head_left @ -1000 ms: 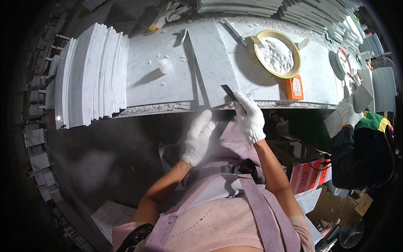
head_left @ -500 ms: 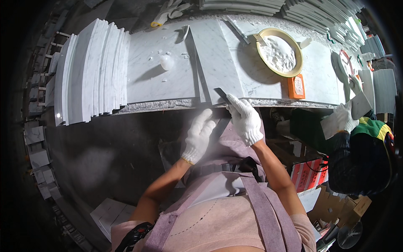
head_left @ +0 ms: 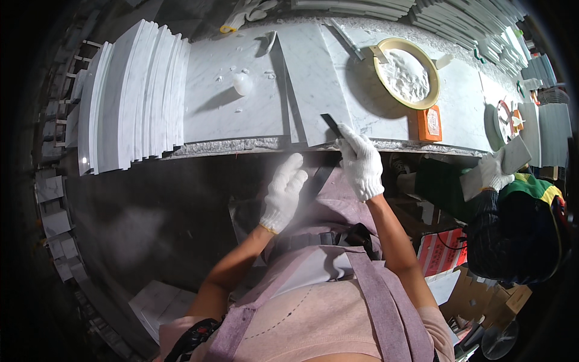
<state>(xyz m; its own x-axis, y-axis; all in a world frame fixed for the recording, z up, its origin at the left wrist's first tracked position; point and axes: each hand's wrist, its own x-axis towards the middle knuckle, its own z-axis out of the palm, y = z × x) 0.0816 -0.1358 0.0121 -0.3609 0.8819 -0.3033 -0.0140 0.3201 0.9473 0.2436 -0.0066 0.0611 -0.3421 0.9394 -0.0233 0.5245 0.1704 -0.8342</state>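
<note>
My right hand (head_left: pixel 362 163), in a white knit glove, is closed around a dark flat scraper-like tool (head_left: pixel 330 124). Its squared end sticks out past the fingers, over the near end of a narrow grey-veined marble slab (head_left: pixel 313 78). That slab lies slightly askew on the marble-topped bench (head_left: pixel 235 123). My left hand (head_left: pixel 283 193), gloved too, hovers in front of the bench edge with fingers stretched and nothing visible in them. Between my hands a dark strip runs down toward my lap; whether it belongs to the tool I cannot tell.
Marble slabs (head_left: pixel 129 102) stand in a row at left. A cream bowl of white powder (head_left: pixel 407 75), an orange box (head_left: pixel 430 123), a metal tool (head_left: pixel 347 39) and a whitish cup (head_left: pixel 242 84) sit on the bench. At right, a co-worker's gloved hand (head_left: pixel 496 172) holds pale pieces.
My right hand and the tool have moved slightly right and up, away from my left hand, which stays nearly in place. The whole view has shifted a little.
</note>
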